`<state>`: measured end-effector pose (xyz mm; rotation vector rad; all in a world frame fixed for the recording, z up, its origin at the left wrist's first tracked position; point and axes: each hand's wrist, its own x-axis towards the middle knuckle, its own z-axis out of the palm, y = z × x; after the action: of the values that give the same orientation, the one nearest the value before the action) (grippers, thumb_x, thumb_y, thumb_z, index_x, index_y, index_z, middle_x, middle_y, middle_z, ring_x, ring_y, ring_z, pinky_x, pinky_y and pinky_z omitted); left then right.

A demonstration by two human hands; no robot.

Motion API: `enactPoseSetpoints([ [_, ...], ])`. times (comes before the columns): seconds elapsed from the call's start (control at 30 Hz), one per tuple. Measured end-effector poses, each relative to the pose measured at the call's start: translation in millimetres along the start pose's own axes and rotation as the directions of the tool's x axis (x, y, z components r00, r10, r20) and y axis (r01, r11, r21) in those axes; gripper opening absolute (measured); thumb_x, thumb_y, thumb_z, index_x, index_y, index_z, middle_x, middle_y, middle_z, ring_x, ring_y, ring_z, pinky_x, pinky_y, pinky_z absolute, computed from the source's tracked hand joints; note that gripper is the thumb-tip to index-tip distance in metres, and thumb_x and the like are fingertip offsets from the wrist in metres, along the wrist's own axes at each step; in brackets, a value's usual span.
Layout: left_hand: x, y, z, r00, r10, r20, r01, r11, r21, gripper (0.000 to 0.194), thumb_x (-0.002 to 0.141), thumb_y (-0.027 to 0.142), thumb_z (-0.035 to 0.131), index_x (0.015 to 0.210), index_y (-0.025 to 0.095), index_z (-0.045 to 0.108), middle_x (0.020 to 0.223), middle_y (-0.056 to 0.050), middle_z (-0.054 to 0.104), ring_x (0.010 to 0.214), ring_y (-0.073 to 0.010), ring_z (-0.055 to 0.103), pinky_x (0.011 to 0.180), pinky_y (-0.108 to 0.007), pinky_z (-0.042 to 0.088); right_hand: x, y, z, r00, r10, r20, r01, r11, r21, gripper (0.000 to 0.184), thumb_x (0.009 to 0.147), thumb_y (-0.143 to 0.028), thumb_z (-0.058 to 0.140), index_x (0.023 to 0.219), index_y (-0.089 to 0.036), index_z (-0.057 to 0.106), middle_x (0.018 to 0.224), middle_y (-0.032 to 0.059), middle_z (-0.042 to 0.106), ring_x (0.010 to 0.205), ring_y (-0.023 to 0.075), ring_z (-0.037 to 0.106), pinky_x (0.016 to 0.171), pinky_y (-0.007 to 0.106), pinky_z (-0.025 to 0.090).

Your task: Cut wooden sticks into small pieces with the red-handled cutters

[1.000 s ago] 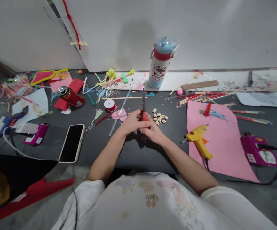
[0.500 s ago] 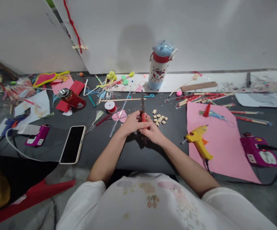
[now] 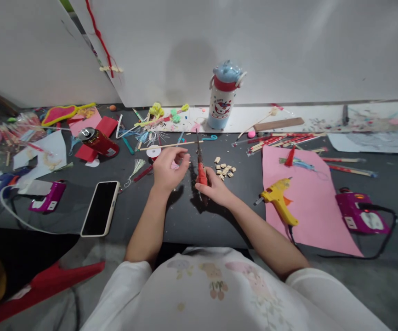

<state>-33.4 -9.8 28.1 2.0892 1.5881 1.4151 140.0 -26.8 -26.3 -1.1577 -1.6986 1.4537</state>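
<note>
My right hand [image 3: 214,186] is closed around a red-handled tool [image 3: 201,172] with a long, narrow dark tip, which looks like scissors or pliers. Its tip points away from me. To its left, my left hand [image 3: 169,169] is raised off the table with fingers bent and thumb apart, and nothing shows in it. A spool of red ribbon [image 3: 154,151] is just beyond that hand, partly covered by it. Several small pale wooden pieces [image 3: 224,169] lie to the right of the tool. Beneath my left fingers, a pink round piece is mostly hidden.
A yellow glue gun [image 3: 279,197] rests on pink paper [image 3: 309,216] at right, near a purple power box [image 3: 361,216]. A bottle [image 3: 222,99] stands at the back. On the left are a phone [image 3: 100,209], a drink can [image 3: 100,143] and another purple box [image 3: 52,196].
My left hand has come away from the tool and moved left and up. The tool stays in my right hand. The whole view has shifted slightly.
</note>
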Motion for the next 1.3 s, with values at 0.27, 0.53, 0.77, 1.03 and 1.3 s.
enactPoseSetpoints([
  [0.27,1.3,-13.0,-0.3,0.974,0.222,0.041,-0.22,0.895,0.387,0.021,0.088,0.023,0.048,0.1,0.017,0.064,0.097,-0.009,0.068,0.095,-0.0202,0.06,0.087,-0.035,0.046,-5.0,-14.5,1.0,0.996,-0.022,0.088,0.031,0.995,-0.1,0.058,0.071,-0.041,0.063,0.116,-0.015,0.037,0.089,0.0031,0.055,0.079,0.0177,0.053,0.078,0.036,0.044],
  [0.53,0.9,-27.8,-8.7,0.955,0.281,0.092,-0.295,0.889,0.349,0.02,0.087,0.018,0.046,0.094,0.017,0.064,0.087,-0.007,0.07,0.082,-0.017,0.063,0.075,-0.028,0.047,-8.7,-16.0,-0.4,0.988,-0.055,0.146,0.075,0.988,-0.134,0.059,0.072,-0.04,0.063,0.118,-0.015,0.036,0.094,0.0043,0.054,0.082,0.0168,0.053,0.079,0.035,0.045],
  [0.77,3.6,-24.7,-16.4,0.951,0.291,0.109,-0.308,0.926,0.216,0.018,0.086,0.014,0.048,0.087,0.016,0.066,0.077,-0.005,0.07,0.073,-0.0144,0.063,0.069,-0.025,0.047,-10.9,-21.0,-2.5,0.98,-0.08,0.18,0.105,0.986,-0.133,0.065,0.069,-0.04,0.067,0.12,-0.015,0.034,0.094,0.0036,0.049,0.08,0.0149,0.049,0.079,0.033,0.044],
  [1.03,6.1,-20.7,-24.4,0.958,0.193,0.214,-0.229,0.96,0.163,0.02,0.087,0.019,0.046,0.083,0.018,0.066,0.077,-0.006,0.069,0.074,-0.0157,0.063,0.068,-0.026,0.046,-12.2,-22.0,-3.9,0.976,-0.059,0.208,0.087,0.988,-0.128,0.06,0.069,-0.042,0.067,0.114,-0.017,0.036,0.091,0.002,0.048,0.076,0.0134,0.047,0.073,0.03,0.042],
  [1.3,6.9,-17.9,-28.1,0.948,0.123,0.295,-0.197,0.951,0.238,0.024,0.089,0.021,0.042,0.079,0.019,0.064,0.076,-0.005,0.067,0.072,-0.0163,0.061,0.065,-0.028,0.043,-12.5,-24.2,-3.6,0.976,-0.037,0.213,0.065,0.99,-0.125,0.054,0.068,-0.042,0.067,0.108,-0.018,0.039,0.088,0.0006,0.049,0.074,0.0132,0.047,0.069,0.029,0.041],
])
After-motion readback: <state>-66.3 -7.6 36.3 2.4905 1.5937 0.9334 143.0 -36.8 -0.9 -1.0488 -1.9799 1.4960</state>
